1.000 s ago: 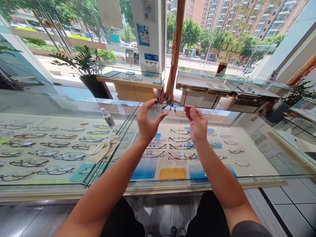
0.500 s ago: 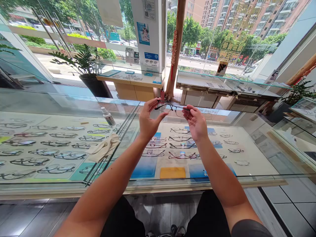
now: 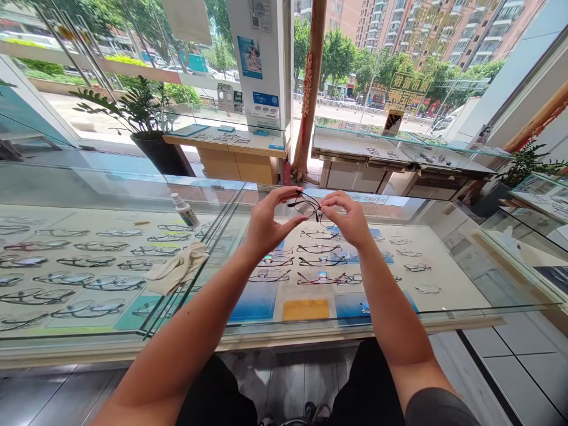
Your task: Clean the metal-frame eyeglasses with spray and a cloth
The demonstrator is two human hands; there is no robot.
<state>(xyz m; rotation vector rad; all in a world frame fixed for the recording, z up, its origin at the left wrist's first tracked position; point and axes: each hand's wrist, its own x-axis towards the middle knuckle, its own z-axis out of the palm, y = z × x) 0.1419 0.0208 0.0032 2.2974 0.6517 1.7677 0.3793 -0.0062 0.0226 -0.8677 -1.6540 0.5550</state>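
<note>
Both my hands hold a pair of thin black-framed glasses (image 3: 307,206) in the air above a glass display counter (image 3: 310,322). My left hand (image 3: 266,222) pinches the left end of the frame between thumb and fingers. My right hand (image 3: 348,220) is curled round the right end, its fingers closed on the frame. The glasses are turned so that one lens shows between the hands. Under the glass top lie rows of other glasses (image 3: 317,248) on blue and white display pads.
A cream cloth (image 3: 177,269) lies on the counter left of my left arm, and a small white spray bottle (image 3: 184,210) lies behind it. A second display case (image 3: 66,260) of glasses adjoins at left. Further counters, a potted plant (image 3: 142,112) and windows stand beyond.
My hands have come closer together and lower. The glasses have gone from held wide and level to turned between the fingers. The view has shifted slightly.
</note>
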